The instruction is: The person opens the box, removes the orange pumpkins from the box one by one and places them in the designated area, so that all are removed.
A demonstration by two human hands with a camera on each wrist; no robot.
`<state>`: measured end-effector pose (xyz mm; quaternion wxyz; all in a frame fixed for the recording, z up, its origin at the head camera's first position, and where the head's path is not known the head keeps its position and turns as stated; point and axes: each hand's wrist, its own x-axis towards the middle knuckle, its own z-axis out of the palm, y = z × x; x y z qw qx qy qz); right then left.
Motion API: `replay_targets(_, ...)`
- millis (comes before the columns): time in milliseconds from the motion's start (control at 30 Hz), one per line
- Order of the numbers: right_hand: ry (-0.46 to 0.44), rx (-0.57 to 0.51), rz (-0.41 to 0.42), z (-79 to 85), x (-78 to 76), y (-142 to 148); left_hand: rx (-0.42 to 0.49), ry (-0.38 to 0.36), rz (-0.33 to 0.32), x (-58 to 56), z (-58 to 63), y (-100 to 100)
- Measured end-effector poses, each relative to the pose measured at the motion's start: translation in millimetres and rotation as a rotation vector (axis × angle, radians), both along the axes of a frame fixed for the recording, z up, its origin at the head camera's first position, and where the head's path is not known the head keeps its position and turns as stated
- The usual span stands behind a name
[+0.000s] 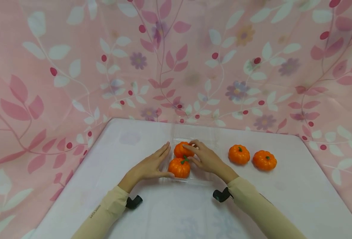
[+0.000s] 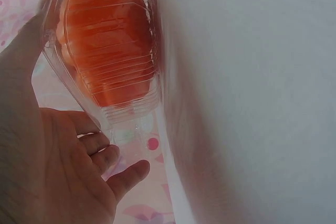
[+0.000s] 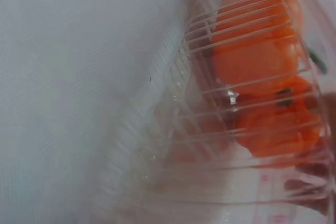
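A clear plastic clamshell box (image 1: 201, 181) stands on the table, and two small orange toy pumpkins are in its left half. The front pumpkin (image 1: 178, 168) has a green stem; the back pumpkin (image 1: 182, 150) sits just behind it. My left hand (image 1: 150, 165) lies along the box's left side, fingers straight, thumb at the front left corner. My right hand (image 1: 207, 157) reaches into the box from the right, its curled fingers and thumb holding the back pumpkin. In the left wrist view, the ribbed wall shows a pumpkin (image 2: 110, 40) beside my left hand (image 2: 68, 166).
Two more orange pumpkins, one nearer (image 1: 239, 154) and one farther right (image 1: 264, 160), sit on the white table (image 1: 298, 199) right of the box. The transparent lid (image 1: 193, 131) stands raised at the back. Pink floral cloth (image 1: 193, 66) hangs behind the table.
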<state>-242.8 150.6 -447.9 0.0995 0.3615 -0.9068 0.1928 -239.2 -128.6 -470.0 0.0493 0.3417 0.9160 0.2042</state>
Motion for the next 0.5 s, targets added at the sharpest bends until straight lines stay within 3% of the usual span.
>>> replay_targets(233, 0.025, -0.013, -0.018, -5.1, -3.9, -1.0, 0.001, 0.005, -0.004, 0.2, 0.3, -0.3)
replay_targets(500, -0.094, -0.03, -0.015, -4.7, -4.7, -1.4, -0.009, 0.011, -0.004, -0.3, 0.1, -0.3)
